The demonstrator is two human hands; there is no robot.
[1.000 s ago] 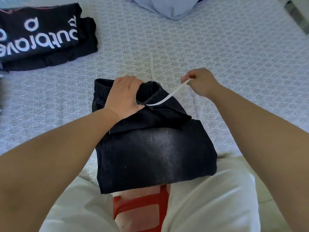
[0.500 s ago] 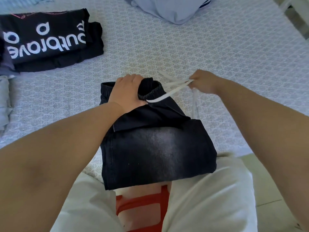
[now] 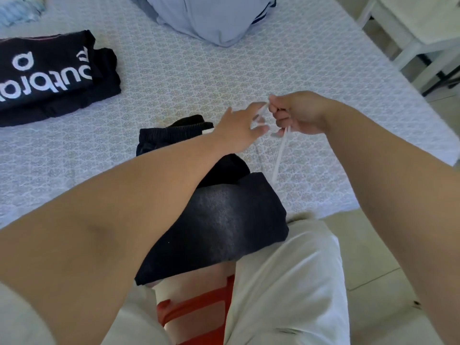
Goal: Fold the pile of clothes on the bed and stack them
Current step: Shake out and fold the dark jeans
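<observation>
This is a bedroom in a home. A bed (image 3: pixel 224 78) fills most of the view, covered with a pale sheet in a small repeating lace-like pattern. Clothes lie on it: folded black garments (image 3: pixel 49 78) with white lettering at the far left, dark shorts (image 3: pixel 219 220) at the near edge, and a light blue bundle (image 3: pixel 211 18) at the far side. To the right, a tiled floor (image 3: pixel 388 282) and white furniture (image 3: pixel 410 28) stand beside the bed.
</observation>
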